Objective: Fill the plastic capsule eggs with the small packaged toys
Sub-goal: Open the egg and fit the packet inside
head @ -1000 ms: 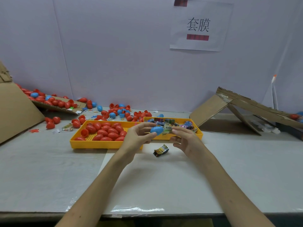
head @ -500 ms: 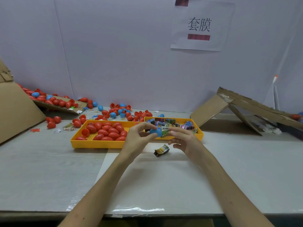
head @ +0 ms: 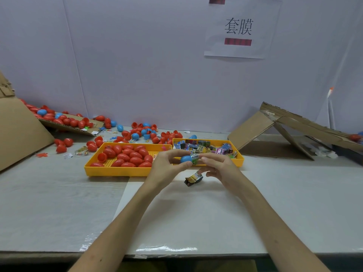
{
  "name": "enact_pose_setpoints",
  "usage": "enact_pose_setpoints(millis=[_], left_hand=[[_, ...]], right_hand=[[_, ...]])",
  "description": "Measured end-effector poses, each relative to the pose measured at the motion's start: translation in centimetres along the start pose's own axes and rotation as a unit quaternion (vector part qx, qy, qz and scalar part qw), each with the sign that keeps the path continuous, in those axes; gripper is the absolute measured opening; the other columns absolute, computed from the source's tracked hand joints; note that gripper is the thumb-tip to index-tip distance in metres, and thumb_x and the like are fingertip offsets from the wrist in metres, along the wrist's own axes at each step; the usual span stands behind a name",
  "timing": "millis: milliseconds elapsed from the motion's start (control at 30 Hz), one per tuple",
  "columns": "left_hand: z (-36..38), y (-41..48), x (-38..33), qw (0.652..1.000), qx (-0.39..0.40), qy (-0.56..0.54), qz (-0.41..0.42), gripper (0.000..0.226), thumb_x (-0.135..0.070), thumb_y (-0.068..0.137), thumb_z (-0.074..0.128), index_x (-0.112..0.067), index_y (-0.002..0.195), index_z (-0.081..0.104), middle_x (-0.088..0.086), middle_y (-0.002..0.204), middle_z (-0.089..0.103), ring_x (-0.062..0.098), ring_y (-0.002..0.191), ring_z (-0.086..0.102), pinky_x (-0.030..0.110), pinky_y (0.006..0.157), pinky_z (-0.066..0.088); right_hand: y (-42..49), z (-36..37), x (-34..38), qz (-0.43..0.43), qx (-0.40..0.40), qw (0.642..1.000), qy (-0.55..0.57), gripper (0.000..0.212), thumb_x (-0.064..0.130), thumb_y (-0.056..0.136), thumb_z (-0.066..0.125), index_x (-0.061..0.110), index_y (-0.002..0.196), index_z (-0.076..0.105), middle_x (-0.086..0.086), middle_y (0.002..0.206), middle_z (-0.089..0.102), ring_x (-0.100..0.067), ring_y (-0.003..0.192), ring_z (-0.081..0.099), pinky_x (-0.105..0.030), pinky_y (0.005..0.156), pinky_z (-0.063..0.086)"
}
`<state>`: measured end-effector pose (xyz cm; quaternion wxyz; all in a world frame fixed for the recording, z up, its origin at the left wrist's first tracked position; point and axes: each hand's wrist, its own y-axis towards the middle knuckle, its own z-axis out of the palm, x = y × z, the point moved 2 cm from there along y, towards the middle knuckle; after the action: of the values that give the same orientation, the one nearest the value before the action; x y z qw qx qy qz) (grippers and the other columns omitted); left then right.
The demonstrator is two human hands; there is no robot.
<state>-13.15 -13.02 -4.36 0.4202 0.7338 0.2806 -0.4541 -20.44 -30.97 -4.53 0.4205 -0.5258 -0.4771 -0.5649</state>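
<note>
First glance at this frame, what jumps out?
Centre: the left hand holds a blue capsule egg while the right hand pinches a packaged toy against its opening. Behind them, a yellow tray of red eggs sits left of a second tray of toy packets. Loose eggs litter the back left.

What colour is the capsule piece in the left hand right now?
Blue; the capsule piece in the left hand shows clearly in the head view.

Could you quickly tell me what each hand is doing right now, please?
Left hand: holding the blue egg.
Right hand: pinching a toy packet at the egg's opening.
</note>
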Motion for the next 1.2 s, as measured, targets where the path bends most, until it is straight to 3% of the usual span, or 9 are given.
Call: enact_pose_setpoints(millis=[133,300,533,700,900,1200], left_hand=[[0.23,-0.07,-0.08,1.0,0.014,0.012,0.001,0.022,-0.02,0.086,0.08,-0.028,0.105,0.073,-0.009,0.104,0.071,0.008,0.088,0.068,0.018,0.071,0.055],[0.37,-0.14,-0.17,1.0,0.02,0.017,-0.004,0.021,-0.02,0.085,0.08,-0.028,0.103,0.072,-0.009,0.1,0.072,0.004,0.085,0.069,0.014,0.068,0.054],[0.34,-0.2,-0.21,1.0,0.017,0.018,-0.007,0.022,-0.019,0.084,0.081,-0.027,0.101,0.07,-0.006,0.101,0.07,0.012,0.091,0.069,0.02,0.068,0.056],[0.47,-0.25,-0.25,0.999,0.029,0.019,-0.001,0.023,-0.018,0.083,0.082,-0.031,0.097,0.07,-0.008,0.101,0.071,0.009,0.085,0.07,0.017,0.067,0.056],[0.36,-0.18,-0.12,1.0,0.02,0.007,-0.012,0.042,-0.019,0.084,0.081,-0.019,0.124,0.064,-0.003,0.109,0.069,0.014,0.091,0.071,0.023,0.068,0.058],[0.41,-0.16,-0.13,1.0,0.02,0.005,-0.015,0.027,-0.02,0.085,0.081,-0.024,0.107,0.068,-0.002,0.107,0.07,0.016,0.089,0.071,0.022,0.064,0.057]], right_hand=[[-0.07,-0.02,-0.04,-0.048,-0.044,0.995,-0.071,0.012,0.019,0.093,0.069,0.019,0.102,0.077,0.001,0.098,0.078,-0.01,0.089,0.071,-0.021,0.066,0.051],[-0.11,-0.16,0.17,-0.111,-0.077,0.986,-0.1,0.012,0.016,0.084,0.08,0.022,0.093,0.077,0.004,0.089,0.076,-0.01,0.08,0.069,-0.019,0.061,0.051],[-0.05,0.01,0.14,-0.12,-0.051,0.988,-0.08,0.01,0.016,0.089,0.075,0.017,0.099,0.076,0.0,0.091,0.077,-0.011,0.077,0.071,-0.019,0.059,0.05],[-0.06,0.19,0.07,-0.132,-0.045,0.985,-0.106,0.01,0.015,0.088,0.075,0.018,0.098,0.077,0.001,0.086,0.076,-0.01,0.075,0.067,-0.021,0.058,0.049],[-0.07,0.33,0.18,-0.138,-0.052,0.983,-0.106,0.008,0.015,0.086,0.078,0.023,0.085,0.077,0.002,0.085,0.075,-0.007,0.073,0.066,-0.019,0.057,0.048],[-0.36,0.54,0.52,-0.158,-0.047,0.982,-0.097,0.008,0.01,0.084,0.078,0.018,0.087,0.079,0.002,0.08,0.075,-0.006,0.068,0.066,-0.014,0.056,0.046]])
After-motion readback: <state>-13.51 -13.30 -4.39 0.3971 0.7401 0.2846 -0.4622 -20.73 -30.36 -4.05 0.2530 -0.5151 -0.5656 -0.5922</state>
